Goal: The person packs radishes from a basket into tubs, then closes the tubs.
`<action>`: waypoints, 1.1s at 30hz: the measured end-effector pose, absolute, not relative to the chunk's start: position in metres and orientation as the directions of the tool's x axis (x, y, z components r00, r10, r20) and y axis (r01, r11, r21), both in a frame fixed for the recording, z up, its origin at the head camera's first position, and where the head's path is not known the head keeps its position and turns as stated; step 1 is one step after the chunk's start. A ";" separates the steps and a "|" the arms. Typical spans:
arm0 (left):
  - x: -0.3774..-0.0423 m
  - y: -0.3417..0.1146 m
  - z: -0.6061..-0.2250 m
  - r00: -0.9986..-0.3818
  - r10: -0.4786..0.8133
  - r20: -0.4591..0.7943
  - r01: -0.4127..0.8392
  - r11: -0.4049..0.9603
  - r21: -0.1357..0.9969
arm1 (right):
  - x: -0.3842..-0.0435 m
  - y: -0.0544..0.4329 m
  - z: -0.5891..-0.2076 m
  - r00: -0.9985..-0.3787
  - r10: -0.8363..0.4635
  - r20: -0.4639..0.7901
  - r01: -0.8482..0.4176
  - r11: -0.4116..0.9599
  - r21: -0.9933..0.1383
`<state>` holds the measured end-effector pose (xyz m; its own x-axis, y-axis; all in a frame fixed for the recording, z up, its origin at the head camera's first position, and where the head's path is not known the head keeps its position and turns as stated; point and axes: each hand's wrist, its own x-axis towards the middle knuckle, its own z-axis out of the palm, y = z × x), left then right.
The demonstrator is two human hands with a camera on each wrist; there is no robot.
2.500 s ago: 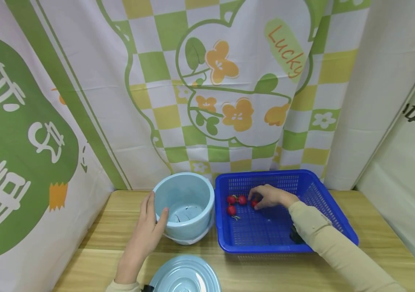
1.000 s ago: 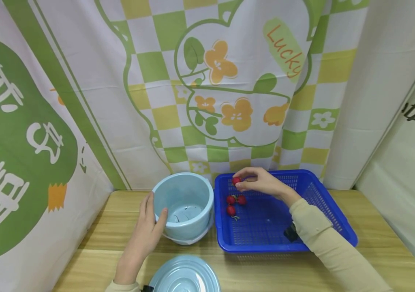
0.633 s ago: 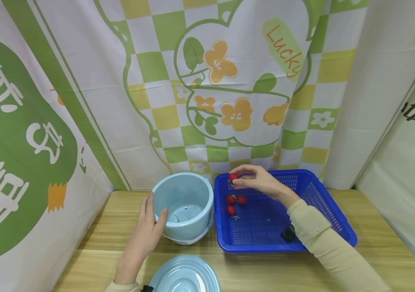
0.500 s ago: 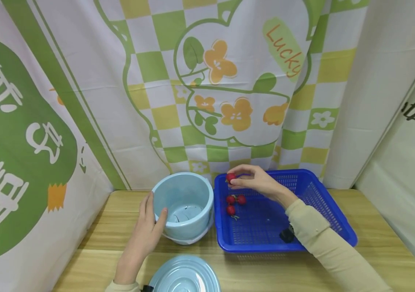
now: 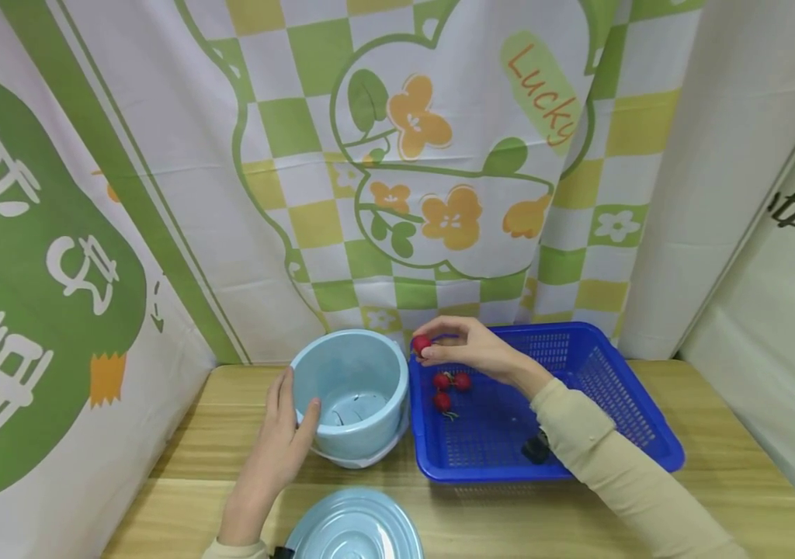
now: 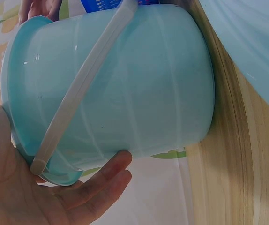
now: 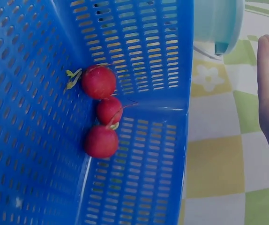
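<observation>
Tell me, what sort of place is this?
Probably a small curtained-off work corner, perhaps staged: printed cloth hangs behind and beside a wood-grained table, which bears a blue basket with red radishes.

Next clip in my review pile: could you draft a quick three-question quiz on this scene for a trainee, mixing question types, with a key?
1. Count: how many red radishes lie in the blue basket?
2. True or false: the light-blue lid lies on the wooden table, off the bucket.
3. Multiple choice: what does the right hand hold?
A) the lid
B) a single red radish
C) nothing

Key:
1. Three, grouped close together.
2. True.
3. B, between thumb and fingers.
</observation>
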<state>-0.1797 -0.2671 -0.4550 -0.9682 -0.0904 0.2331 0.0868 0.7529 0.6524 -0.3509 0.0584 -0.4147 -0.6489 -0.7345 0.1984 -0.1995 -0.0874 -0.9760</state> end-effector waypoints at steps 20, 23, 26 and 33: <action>-0.179 -0.266 -0.455 -0.965 -0.093 0.245 0.087 0.769 0.633 | -0.343 0.027 -0.406 -0.557 -0.817 0.149 -0.377 0.089 -0.922; -0.179 -0.266 -0.456 -0.964 -0.098 0.249 0.085 0.771 0.631 | -0.343 0.025 -0.407 -0.551 -0.822 0.143 -0.399 0.109 -0.911; -0.179 -0.266 -0.456 -0.963 -0.101 0.249 0.082 0.771 0.632 | -0.343 0.024 -0.406 -0.544 -0.827 0.142 -0.409 0.113 -0.906; -0.179 -0.266 -0.456 -0.964 -0.105 0.243 0.074 0.773 0.630 | -0.344 0.022 -0.406 -0.523 -0.842 0.136 -0.440 0.130 -0.888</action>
